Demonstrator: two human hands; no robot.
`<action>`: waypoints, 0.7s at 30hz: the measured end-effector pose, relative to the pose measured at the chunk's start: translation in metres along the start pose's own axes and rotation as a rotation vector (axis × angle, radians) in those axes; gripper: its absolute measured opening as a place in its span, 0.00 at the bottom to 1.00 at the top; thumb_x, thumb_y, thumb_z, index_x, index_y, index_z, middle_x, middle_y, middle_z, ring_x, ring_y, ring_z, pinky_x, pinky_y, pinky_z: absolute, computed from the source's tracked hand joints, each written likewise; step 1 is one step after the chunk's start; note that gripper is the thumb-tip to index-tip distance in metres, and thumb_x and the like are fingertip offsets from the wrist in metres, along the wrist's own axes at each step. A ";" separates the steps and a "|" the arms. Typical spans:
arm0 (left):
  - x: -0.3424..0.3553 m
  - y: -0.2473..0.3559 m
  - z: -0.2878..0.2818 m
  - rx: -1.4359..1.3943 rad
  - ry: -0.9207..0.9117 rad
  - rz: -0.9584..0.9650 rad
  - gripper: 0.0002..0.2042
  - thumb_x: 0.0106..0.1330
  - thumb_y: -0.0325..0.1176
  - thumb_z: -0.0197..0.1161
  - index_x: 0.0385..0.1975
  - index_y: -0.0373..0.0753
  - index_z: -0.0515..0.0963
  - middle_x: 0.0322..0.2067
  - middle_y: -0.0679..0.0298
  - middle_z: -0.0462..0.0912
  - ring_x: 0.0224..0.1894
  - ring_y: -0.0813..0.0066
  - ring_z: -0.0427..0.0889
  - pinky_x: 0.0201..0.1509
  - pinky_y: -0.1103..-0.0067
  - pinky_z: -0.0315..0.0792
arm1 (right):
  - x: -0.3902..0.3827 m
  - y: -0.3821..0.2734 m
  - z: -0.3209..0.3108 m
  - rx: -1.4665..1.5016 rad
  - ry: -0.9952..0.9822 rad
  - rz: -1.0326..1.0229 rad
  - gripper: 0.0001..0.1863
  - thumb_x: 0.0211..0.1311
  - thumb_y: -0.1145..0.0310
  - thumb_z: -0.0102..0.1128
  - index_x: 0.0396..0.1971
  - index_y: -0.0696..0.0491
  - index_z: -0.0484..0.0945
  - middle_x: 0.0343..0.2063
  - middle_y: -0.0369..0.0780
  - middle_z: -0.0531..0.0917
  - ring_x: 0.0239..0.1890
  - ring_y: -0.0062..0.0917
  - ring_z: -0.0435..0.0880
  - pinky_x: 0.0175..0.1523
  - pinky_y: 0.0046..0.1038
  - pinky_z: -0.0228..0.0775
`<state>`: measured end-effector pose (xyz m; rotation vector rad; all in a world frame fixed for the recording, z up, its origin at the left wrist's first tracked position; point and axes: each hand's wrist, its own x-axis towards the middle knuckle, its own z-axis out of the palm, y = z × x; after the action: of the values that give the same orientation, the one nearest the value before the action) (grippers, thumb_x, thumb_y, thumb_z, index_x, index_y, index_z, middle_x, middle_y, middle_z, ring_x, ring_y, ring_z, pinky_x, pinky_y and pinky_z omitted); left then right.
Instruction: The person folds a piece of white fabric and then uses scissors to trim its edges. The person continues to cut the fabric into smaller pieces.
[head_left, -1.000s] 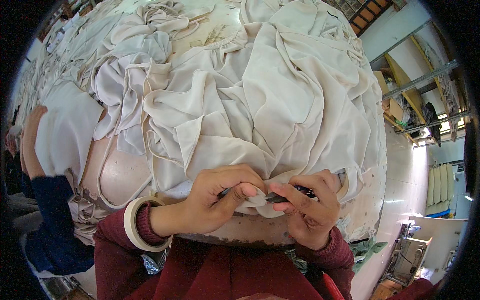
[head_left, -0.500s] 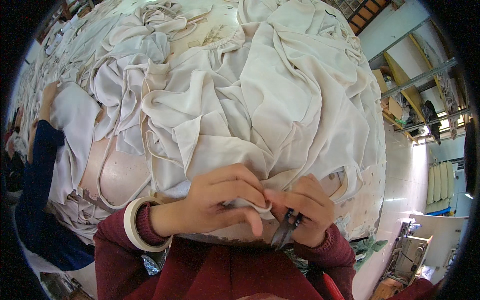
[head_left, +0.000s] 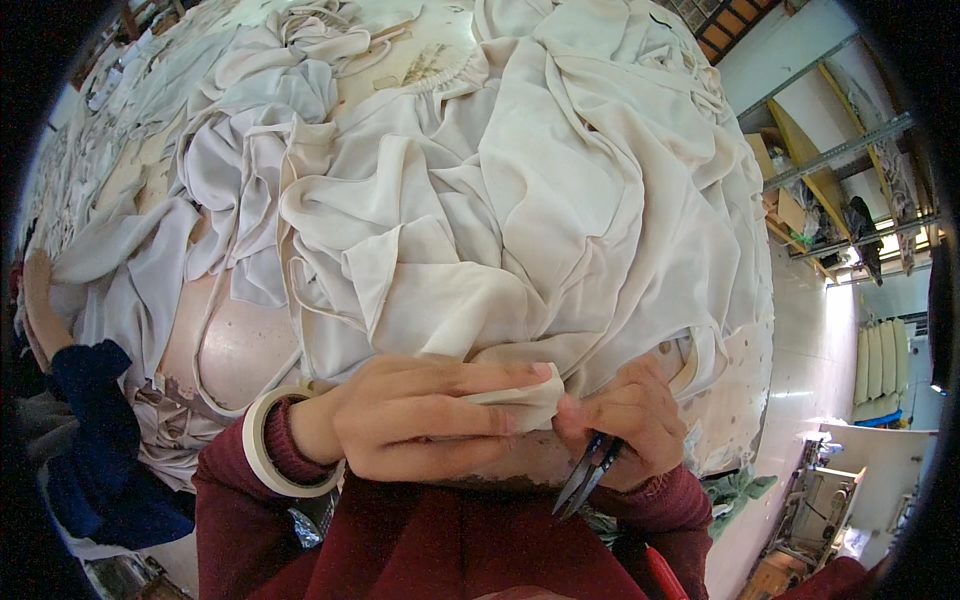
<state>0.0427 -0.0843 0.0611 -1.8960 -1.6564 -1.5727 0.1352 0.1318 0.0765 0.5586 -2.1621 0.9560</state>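
Note:
A cream-white garment [head_left: 560, 200] lies in loose folds across the table in front of me. My left hand [head_left: 430, 410] is closed on a bunched edge of it, the cloth showing between the fingers. Close beside, my right hand [head_left: 630, 415] holds small dark thread snips [head_left: 588, 475], blades pointing down toward me. The right thumb and fingertips are at the end of the cloth edge; whether they pinch it too I cannot make out. A roll of cream tape [head_left: 262, 440] sits round my left wrist like a bracelet.
At the left edge, a person's hand [head_left: 38, 300] and dark blue sleeve [head_left: 95, 430] are among more pale cloth [head_left: 130, 260]. Thin fabric straps [head_left: 205, 340] loop over the pinkish table top [head_left: 235, 345]. Shelving [head_left: 840, 150] stands to the right beyond the pale floor [head_left: 800, 370].
My left fingers have straightened over the cloth edge, turning it outward. The snips in my right hand have swung slightly. The other person's arm has drawn lower and further left with cloth.

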 end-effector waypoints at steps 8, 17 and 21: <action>-0.002 0.005 -0.008 -0.327 -0.084 -0.223 0.16 0.58 0.22 0.65 0.47 0.29 0.75 0.50 0.38 0.77 0.47 0.41 0.82 0.47 0.63 0.79 | 0.006 -0.006 -0.001 0.073 -0.115 0.123 0.16 0.44 0.69 0.76 0.36 0.52 0.84 0.21 0.33 0.78 0.18 0.22 0.72 0.26 0.25 0.61; 0.002 0.009 -0.006 -0.075 0.041 -0.152 0.20 0.53 0.19 0.72 0.46 0.37 0.74 0.47 0.37 0.79 0.39 0.48 0.86 0.36 0.70 0.81 | 0.006 -0.014 -0.011 -0.247 -0.156 0.054 0.25 0.49 0.53 0.72 0.50 0.41 0.84 0.30 0.33 0.74 0.29 0.24 0.72 0.32 0.26 0.64; 0.002 0.009 -0.006 -0.062 0.040 -0.114 0.20 0.53 0.18 0.71 0.46 0.37 0.74 0.46 0.37 0.80 0.39 0.48 0.86 0.35 0.70 0.81 | 0.005 -0.018 -0.013 -0.376 -0.148 0.033 0.25 0.47 0.54 0.72 0.49 0.37 0.84 0.33 0.32 0.73 0.30 0.23 0.72 0.37 0.27 0.63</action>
<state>0.0458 -0.0908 0.0693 -1.8161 -1.7468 -1.7119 0.1487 0.1298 0.0947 0.4211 -2.4119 0.5152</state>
